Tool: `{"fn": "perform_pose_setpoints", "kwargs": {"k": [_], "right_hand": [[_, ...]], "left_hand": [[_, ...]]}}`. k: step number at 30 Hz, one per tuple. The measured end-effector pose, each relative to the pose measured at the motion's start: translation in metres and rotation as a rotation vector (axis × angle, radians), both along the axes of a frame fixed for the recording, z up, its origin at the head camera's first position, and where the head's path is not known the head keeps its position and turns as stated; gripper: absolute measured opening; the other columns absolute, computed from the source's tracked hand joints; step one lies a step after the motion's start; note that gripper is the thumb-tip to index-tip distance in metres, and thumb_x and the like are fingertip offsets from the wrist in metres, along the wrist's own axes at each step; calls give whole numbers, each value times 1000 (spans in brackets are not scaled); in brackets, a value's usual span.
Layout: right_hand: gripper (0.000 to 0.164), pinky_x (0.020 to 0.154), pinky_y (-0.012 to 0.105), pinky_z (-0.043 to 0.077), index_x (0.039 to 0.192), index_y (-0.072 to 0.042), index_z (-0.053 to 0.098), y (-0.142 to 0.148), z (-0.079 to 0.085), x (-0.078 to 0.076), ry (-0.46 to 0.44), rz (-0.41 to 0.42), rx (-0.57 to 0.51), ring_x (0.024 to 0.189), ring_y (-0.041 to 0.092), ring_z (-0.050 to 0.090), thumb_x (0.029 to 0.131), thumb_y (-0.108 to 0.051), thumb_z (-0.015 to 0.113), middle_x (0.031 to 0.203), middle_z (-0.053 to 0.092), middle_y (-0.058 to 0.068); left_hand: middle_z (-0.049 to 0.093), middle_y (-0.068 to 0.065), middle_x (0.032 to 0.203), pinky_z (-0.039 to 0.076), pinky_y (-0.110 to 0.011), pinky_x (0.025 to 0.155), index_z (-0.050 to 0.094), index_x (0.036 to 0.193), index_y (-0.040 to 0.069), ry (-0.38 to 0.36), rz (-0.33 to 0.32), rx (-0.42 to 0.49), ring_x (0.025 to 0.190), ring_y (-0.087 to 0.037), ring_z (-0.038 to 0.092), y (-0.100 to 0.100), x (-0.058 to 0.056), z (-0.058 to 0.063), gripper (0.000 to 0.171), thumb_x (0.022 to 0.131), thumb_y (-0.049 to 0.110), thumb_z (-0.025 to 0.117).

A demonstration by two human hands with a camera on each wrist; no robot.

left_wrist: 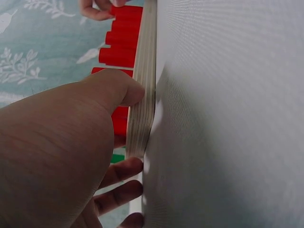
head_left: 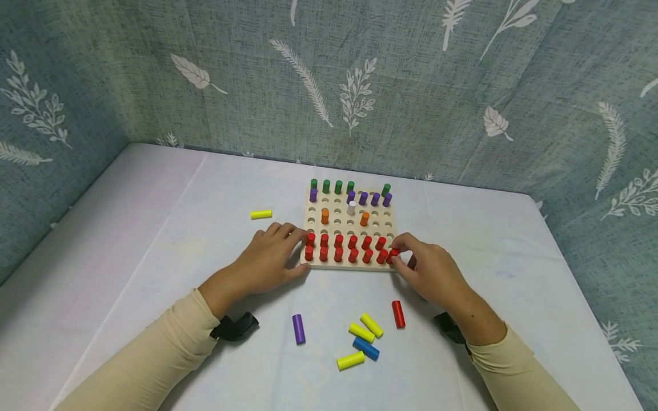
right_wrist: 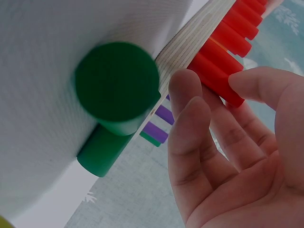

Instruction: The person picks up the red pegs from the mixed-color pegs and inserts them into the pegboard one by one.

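A wooden pegboard (head_left: 354,266) lies on the table with red pegs (head_left: 338,254) upright in its two front rows. At the front row's right end, my right hand (head_left: 432,268) pinches a red peg (right_wrist: 216,83) between thumb and fingers; the peg stands at the board, and its lower end is partly hidden. My left hand (head_left: 269,257) holds the board's left front corner, thumb on the front edge (left_wrist: 141,95) and fingers along the left side. Green, purple, orange and white pegs stand farther back on the board.
In front of the board lie a purple peg (head_left: 299,329), a red peg (head_left: 398,314), a blue peg (head_left: 366,348) and several yellow pegs (head_left: 350,361). Another yellow peg (head_left: 261,214) lies behind my left hand. Green pegs (right_wrist: 116,83) show close to the right wrist camera.
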State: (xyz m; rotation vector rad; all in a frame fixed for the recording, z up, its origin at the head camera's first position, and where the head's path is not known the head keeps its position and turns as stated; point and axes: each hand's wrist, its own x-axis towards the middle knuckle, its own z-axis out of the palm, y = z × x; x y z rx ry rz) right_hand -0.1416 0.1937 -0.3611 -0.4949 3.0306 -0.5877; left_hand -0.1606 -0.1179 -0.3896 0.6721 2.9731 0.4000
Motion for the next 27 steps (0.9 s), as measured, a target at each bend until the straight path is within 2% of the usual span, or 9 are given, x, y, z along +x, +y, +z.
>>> {"fn": "perform_pose_setpoints", "kwargs": {"k": [27], "right_hand": [[23,58,23,46,115,-13,62,0,0,1,-12,0,-18,64,8,53,93,-18,68,105,74,3]], "left_hand": [[56,-10,136,46,-52,99,51,142,16,4,0,7,126,-30,49,1,0,1,65,88,46,71]]}}
